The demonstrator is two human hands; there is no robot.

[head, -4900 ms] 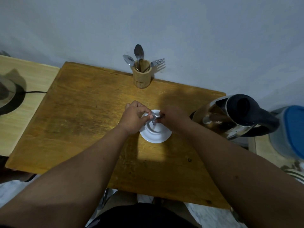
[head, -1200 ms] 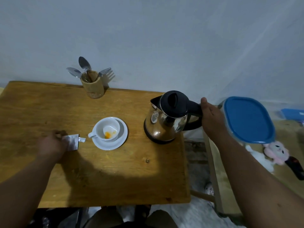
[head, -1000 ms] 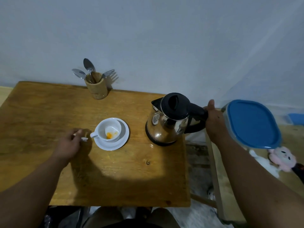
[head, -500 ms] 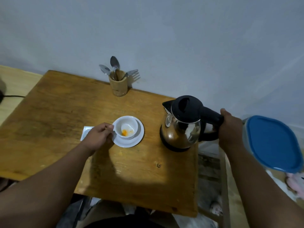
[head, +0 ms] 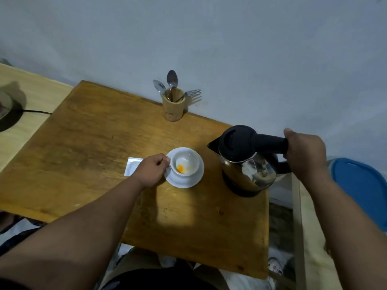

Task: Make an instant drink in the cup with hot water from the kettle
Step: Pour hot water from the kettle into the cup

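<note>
Pale blue-grey wall runs behind a worn wooden desk [head: 88, 147], whose far edge meets it. At the middle of that far edge stands a wooden holder [head: 173, 106] with two spoons [head: 167, 84] and a fork [head: 191, 93] sticking up. Toward the desk's right half, a white cup [head: 185, 164] sits on a white saucer [head: 186, 181], with a small heap of orange powder [head: 180, 168] in its bottom. The left hand [head: 151, 171] is closed in a loose fist at the cup's left side, fingertips at the handle; half a second ago it rested there too, but a second ago it was further left, at the white sachet [head: 132, 168] that now lies flat on the desk just behind the hand. Near the right edge the steel kettle [head: 249, 166] with black lid stands upright on the desk, spout turned toward the cup and apart from it. The right hand [head: 304, 151] is wrapped tight around the black kettle handle [head: 270, 144], as it was in the earlier frames; the kettle has not visibly left the desk. Beyond the right edge sits a container with a blue lid [head: 362, 189]
</note>
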